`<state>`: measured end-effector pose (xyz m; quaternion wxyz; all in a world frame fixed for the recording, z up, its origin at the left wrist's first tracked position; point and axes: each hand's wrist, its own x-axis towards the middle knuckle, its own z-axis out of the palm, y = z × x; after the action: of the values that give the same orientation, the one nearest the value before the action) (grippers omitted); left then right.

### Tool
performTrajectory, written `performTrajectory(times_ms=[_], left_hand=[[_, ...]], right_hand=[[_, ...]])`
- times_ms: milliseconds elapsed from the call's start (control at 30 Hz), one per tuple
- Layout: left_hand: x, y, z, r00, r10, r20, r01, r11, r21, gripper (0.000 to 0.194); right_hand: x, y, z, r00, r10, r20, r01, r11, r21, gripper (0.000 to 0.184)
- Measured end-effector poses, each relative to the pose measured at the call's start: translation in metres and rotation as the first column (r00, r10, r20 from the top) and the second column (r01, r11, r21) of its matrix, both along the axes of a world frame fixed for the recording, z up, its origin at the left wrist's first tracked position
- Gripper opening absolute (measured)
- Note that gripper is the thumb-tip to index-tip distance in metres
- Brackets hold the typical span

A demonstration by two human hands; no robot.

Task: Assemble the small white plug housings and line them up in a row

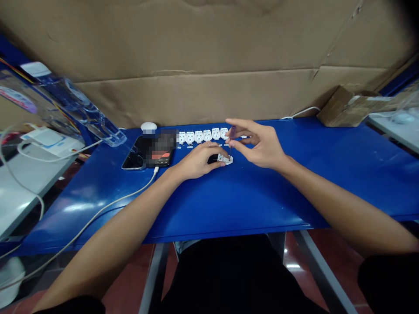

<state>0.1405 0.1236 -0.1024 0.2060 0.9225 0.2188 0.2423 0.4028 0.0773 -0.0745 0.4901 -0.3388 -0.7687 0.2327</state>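
Observation:
On the blue table top [262,196], my left hand [199,161] pinches a small white plastic part [225,159] between thumb and fingers. A screwdriver [232,133] with a purplish handle stands nearly upright in my right hand [262,141], gripped by the fingertips. Its thin shaft points down, and the tip meets the right end of the white part. Behind my hands runs a row of several similar white plastic parts [199,137]; my right hand hides some of that row. Small pale pieces [190,147] lie just in front of it.
Left of my hands lie two phones, one dark-screened phone [135,155] and one partly blurred, with a white charging cable [131,195]. A water bottle [88,111] and a round white object [149,127] are at the back left. A cardboard box [343,107] sits back right, before a cardboard wall [229,52].

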Motion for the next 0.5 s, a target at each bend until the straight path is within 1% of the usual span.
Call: performTrajectory(times_ms=[67,133,233,300,400,500], left_hand=[[0.0001,0.0001,-0.0001,1.000,0.000,0.000,0.000,1.000,-0.003,0.016],[0.0001,0.0001,-0.0002,1.000,0.000,-0.003,0.000,1.000,-0.007,0.014],[-0.0001,-0.0005,0.0004,1.000,0.005,-0.007,-0.005,1.000,-0.013,0.014],[-0.0001,-0.0009,0.0010,1.000,0.000,-0.007,0.000,1.000,-0.014,0.013],[0.0001,-0.0011,0.0014,1.000,-0.017,0.005,0.017,1.000,-0.011,0.012],[0.0001,-0.0010,0.0011,1.000,-0.023,0.013,0.023,1.000,-0.001,0.012]], right_hand=[[0.0000,-0.0007,0.0001,0.999,0.044,-0.013,-0.044,0.999,-0.026,0.055],[-0.0001,-0.0013,0.0007,0.998,0.065,-0.012,-0.065,0.998,-0.021,0.052],[0.0002,-0.0017,0.0017,1.000,0.011,0.011,-0.011,1.000,0.003,0.049],[0.0006,-0.0016,0.0019,1.000,-0.013,0.004,0.013,1.000,0.005,0.052],[0.0007,-0.0008,0.0013,0.999,0.035,-0.024,-0.036,0.999,-0.025,0.058],[0.0002,0.0005,0.0002,0.996,0.090,-0.027,-0.091,0.995,-0.041,0.056]])
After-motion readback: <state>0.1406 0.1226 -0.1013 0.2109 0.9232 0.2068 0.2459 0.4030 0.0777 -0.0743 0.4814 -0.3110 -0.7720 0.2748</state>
